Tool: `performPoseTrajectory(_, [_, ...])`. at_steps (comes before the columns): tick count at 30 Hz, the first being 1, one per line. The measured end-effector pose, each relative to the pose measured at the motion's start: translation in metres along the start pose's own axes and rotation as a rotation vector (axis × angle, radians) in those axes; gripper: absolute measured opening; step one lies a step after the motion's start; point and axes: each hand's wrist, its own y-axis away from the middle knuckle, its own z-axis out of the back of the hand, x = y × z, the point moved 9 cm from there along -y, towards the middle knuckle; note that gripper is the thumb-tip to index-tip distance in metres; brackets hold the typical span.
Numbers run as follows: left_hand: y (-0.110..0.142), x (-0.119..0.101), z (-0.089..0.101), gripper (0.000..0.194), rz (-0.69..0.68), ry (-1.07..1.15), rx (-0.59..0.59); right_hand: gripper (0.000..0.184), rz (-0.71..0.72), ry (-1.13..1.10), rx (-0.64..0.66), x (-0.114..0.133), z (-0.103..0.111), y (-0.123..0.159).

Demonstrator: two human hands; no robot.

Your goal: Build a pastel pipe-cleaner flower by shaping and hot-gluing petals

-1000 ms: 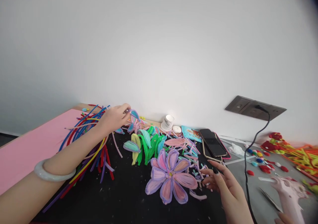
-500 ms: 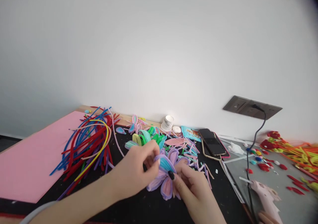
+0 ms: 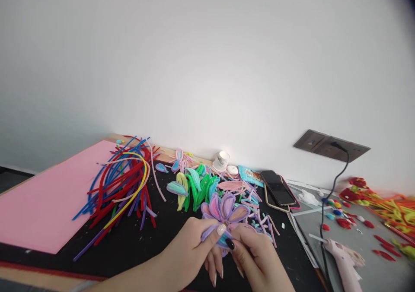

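Between my two hands is a pipe-cleaner flower (image 3: 227,210) with purple-edged petals in pink, lilac and blue, held above the black mat. My left hand (image 3: 197,249) pinches its near left side, thumb on top by a blue petal. From the right, my right hand (image 3: 256,249) grips the near petals between thumb and fingers, the dark thumbnail beside the blue petal. Both thumbs sit close together below the flower's centre. The fingers cover part of the lower petals. Just beyond lie green pipe-cleaner leaves (image 3: 196,190) and a pink bundle of pipe cleaners (image 3: 231,185).
Red, blue and purple pipe cleaners (image 3: 126,184) lie left, beside a pink sheet (image 3: 42,201). Toward the wall stand a paper cup (image 3: 221,160) and a phone (image 3: 278,187). At right, a pink glue gun (image 3: 343,257) lies near a black cable (image 3: 333,184) running to a socket (image 3: 330,145).
My left hand has moved down and nearer, from the flower's upper left to its near side. The flower's petals now face up more openly. Another hand by the glue gun has left view.
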Motion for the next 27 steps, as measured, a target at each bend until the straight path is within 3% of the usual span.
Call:
performPoseTrajectory(5, [0.003, -0.007, 0.002, 0.049, -0.001, 0.001, 0.012, 0.04, -0.028, -0.032, -0.018, 0.001, 0.0, 0.004])
performPoseTrajectory(8, [0.004, -0.014, 0.017, 0.045, -0.047, -0.14, -0.053, 0.037, -0.123, -0.055, -0.058, -0.017, 0.014, 0.014])
performPoseTrajectory(10, [0.007, -0.017, 0.036, 0.04, -0.055, -0.22, -0.132, 0.036, -0.255, -0.056, -0.208, -0.049, 0.044, 0.029])
performPoseTrajectory(12, [0.013, -0.019, 0.06, 0.034, -0.039, -0.269, -0.231, 0.041, -0.407, -0.005, -0.458, -0.089, 0.088, 0.056])
performPoseTrajectory(14, [0.022, -0.02, 0.089, 0.032, -0.01, -0.324, -0.355, 0.042, -0.576, 0.192, -0.667, -0.128, 0.132, 0.087])
performPoseTrajectory(16, [0.032, -0.023, 0.118, 0.034, 0.02, -0.377, -0.477, 0.044, -0.752, 0.397, -0.727, -0.159, 0.163, 0.111])
performPoseTrajectory(18, [0.042, -0.029, 0.141, 0.032, 0.039, -0.417, -0.57, 0.052, -0.898, 0.541, -0.711, -0.18, 0.18, 0.125])
performPoseTrajectory(20, [0.052, -0.039, 0.159, 0.032, 0.051, -0.484, -0.671, 0.064, -1.072, 0.608, -0.748, -0.191, 0.19, 0.141])
performPoseTrajectory(23, [0.062, -0.052, 0.171, 0.037, 0.066, -0.609, -0.751, 0.084, -1.274, 0.575, -0.819, -0.201, 0.189, 0.159])
performPoseTrajectory(27, [0.064, -0.056, 0.172, 0.04, 0.054, -0.717, -0.737, 0.09, -1.33, 0.507, -0.8, -0.217, 0.182, 0.163])
